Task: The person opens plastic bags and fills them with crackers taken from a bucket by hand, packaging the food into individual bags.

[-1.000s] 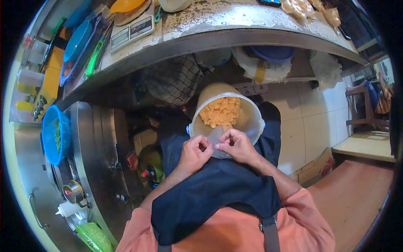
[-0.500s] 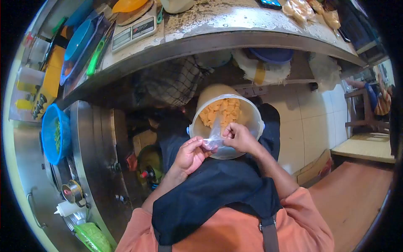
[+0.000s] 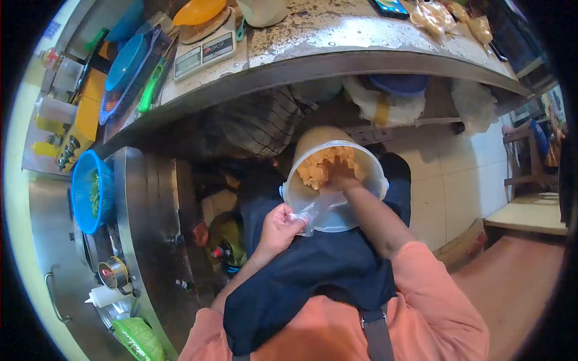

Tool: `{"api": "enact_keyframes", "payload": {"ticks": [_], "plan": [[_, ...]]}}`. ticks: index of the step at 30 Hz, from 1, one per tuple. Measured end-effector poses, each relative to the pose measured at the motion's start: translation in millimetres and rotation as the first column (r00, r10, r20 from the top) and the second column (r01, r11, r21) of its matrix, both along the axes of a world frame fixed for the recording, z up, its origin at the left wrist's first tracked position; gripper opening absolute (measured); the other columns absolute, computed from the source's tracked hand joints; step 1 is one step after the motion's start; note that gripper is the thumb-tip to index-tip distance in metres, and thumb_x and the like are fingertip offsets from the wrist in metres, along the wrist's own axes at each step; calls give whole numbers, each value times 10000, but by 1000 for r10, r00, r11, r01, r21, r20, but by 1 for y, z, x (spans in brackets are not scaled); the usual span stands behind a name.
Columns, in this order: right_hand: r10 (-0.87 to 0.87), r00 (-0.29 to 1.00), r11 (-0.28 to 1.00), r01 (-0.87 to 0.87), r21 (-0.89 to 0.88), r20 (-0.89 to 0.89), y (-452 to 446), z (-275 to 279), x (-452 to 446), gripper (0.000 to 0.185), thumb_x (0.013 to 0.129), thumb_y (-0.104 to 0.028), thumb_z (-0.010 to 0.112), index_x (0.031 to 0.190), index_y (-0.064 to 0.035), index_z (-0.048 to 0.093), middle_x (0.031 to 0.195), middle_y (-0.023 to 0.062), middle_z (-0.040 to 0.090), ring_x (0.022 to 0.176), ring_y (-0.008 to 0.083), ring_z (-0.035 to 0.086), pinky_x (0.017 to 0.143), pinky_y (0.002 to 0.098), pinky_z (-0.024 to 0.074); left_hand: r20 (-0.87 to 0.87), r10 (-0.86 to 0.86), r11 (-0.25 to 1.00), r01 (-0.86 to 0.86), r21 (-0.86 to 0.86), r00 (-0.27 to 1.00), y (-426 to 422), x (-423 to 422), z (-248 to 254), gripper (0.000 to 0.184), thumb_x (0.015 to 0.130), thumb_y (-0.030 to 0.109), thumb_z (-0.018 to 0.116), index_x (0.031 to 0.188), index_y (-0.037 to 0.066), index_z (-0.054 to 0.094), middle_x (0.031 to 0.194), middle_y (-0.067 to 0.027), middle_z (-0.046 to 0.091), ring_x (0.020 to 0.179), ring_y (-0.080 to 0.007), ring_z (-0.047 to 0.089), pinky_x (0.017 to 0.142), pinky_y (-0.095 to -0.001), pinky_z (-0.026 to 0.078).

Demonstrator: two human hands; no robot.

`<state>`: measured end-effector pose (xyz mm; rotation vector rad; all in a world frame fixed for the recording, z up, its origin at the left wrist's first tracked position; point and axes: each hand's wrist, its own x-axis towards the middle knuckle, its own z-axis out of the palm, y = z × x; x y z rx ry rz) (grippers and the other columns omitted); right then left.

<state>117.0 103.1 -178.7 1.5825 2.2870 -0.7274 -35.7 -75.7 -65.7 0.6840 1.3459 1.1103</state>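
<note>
A translucent white bucket (image 3: 367,207) stands between the person's knees, its mouth tilted toward me. Inside it lie orange chunks (image 3: 312,171), soft-looking and of a kind I cannot make out. My right hand (image 3: 342,173) reaches into the bucket and touches the chunks, fingers spread over them, fingertips partly hidden. At the bucket's near left rim, my left hand (image 3: 280,230) is closed on the edge of a clear plastic bag (image 3: 310,216). The bag hangs loose over the bucket's mouth.
On the worktop (image 3: 289,45) ahead are a kitchen scale (image 3: 206,55), a phone (image 3: 390,8) and filled plastic bags (image 3: 432,18). A blue basket (image 3: 90,192) with green vegetables stands at left. Right of me is a brown bench (image 3: 512,289).
My right hand has let go of the plastic bag and moved forward into the bucket, onto the orange chunks. My left hand keeps hold of the bag. The view has shifted slightly.
</note>
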Motion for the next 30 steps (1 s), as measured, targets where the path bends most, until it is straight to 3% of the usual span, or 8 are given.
{"api": "enact_keyframes", "payload": {"ticks": [3,11,17,19,20,22,25,30], "plan": [[117,993,993,-116,-24,26,1,-19,1,624,761,-341,688,1338,-222,482,1420,159,406,1238,342,472,991,406,413,-178,-42,995,25,-96,983,2,2,17,191,850,39,673,812,65,488,759,-30,604,655,-80,578,563,-237,487],[260,965,959,-260,-111,-20,3,-22,8,376,824,-247,581,1135,-36,593,1200,181,598,1095,332,578,916,407,465,278,99,988,-62,-140,955,14,6,12,142,929,187,610,911,62,545,765,-20,588,692,-102,572,691,-252,491],[45,993,990,-59,-129,-113,14,20,21,283,880,-144,543,1135,-30,586,1074,179,649,971,314,639,818,379,518,491,180,979,-105,-177,852,20,6,16,160,939,119,573,1072,49,517,938,-47,601,860,-142,599,838,-307,495],[-516,742,787,213,-579,-427,6,70,33,296,886,-78,556,1177,-30,537,1058,153,644,978,256,637,780,364,531,486,153,985,-90,-149,861,22,6,10,182,947,119,554,1103,40,504,971,-60,594,903,-160,597,866,-322,489],[-514,747,786,214,-580,-422,0,87,40,296,886,-78,556,1177,-30,537,1058,153,644,978,256,637,780,364,531,478,118,990,-68,-122,870,24,9,8,206,955,119,535,1135,30,490,1004,-73,587,947,-179,594,895,-337,482],[-878,263,433,75,-898,-401,-11,116,54,388,874,-22,557,1250,-41,462,1094,124,617,1005,216,621,796,366,536,486,131,989,-78,-128,864,31,15,11,221,952,109,534,1152,29,485,1030,-79,582,968,-180,588,901,-334,477],[-906,81,401,-148,-904,-415,-24,141,66,510,851,12,558,1325,-58,386,1166,116,585,1054,224,603,860,391,525,511,148,986,-86,-143,847,44,22,12,241,944,92,537,1170,29,484,1069,-87,574,1000,-182,579,910,-331,470],[-803,92,576,-128,-807,-588,-37,156,49,595,801,112,544,1344,-49,364,1155,101,538,1078,221,583,911,332,506,600,171,984,-102,-147,781,56,28,1,242,933,80,544,1166,35,495,1106,-91,572,1010,-191,579,917,-338,468]]}}
